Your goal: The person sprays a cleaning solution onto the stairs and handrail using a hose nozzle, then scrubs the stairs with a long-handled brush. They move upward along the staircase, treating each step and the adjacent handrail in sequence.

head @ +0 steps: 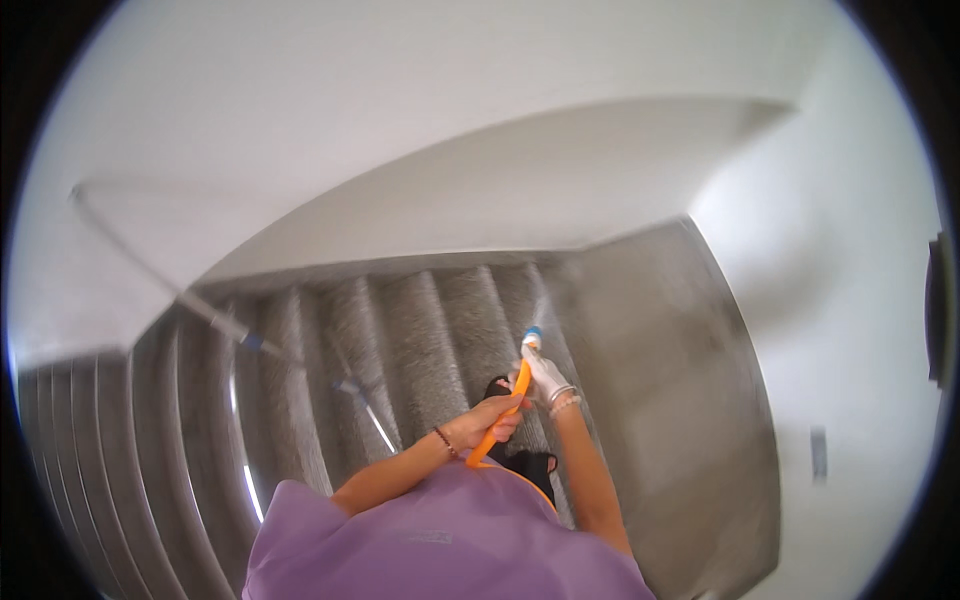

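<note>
My right hand (544, 379), in a pale glove, grips an orange hose (520, 384) close behind its blue and white nozzle (532, 335). A faint spray leaves the nozzle towards the upper stair edges. Lower on the same hose, my bare left hand (491, 420) is closed around it, with a dark bead bracelet at the wrist. The hose bends at my waist and runs on along the purple clothing. My feet in black open footwear (531, 469) stand on the grey stairs (420, 337), partly hidden by my arms.
Stair steps run off to the left. A grey landing (667, 405) lies at the right, bounded by a white wall (810, 360). A pale sloping wall (450, 202) borders the steps at the top. A metal handrail (206, 309) slants across the left side.
</note>
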A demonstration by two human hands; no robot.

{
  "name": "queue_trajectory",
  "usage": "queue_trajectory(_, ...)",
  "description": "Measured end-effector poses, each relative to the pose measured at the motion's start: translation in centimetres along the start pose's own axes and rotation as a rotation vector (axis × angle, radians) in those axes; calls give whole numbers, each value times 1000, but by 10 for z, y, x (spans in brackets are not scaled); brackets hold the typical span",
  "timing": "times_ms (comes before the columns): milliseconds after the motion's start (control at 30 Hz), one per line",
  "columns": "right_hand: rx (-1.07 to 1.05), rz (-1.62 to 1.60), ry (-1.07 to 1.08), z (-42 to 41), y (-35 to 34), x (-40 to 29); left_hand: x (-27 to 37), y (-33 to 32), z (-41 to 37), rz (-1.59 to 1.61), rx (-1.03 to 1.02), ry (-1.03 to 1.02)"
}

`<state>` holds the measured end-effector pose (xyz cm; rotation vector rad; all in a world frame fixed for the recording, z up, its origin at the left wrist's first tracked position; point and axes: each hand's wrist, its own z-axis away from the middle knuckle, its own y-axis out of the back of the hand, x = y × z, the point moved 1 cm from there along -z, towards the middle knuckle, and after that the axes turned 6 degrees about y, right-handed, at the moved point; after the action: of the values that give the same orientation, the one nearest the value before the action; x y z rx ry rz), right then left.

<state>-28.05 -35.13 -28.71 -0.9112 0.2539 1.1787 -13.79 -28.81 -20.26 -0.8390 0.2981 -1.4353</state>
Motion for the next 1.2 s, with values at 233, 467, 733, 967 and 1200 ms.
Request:
queue_trajectory(233, -3, 1427, 625, -9, -102, -79, -5, 102, 16, 235, 113, -279)
queue_trajectory(467, -473, 1656, 959, -76, -346, -109, 47, 208, -1, 508, 149, -267)
queue_trajectory(733, -1049, 2328, 1884, -86, -641, 23, 56, 227, -32, 551, -46, -312)
queue_trajectory(967, -482, 2325, 2702, -139, -743, 88, 44, 229, -55, 550, 81, -464)
queue_trajectory(1200, -1502, 2945, 2177, -41, -653, 24, 29, 233, -39, 598, 204, -392)
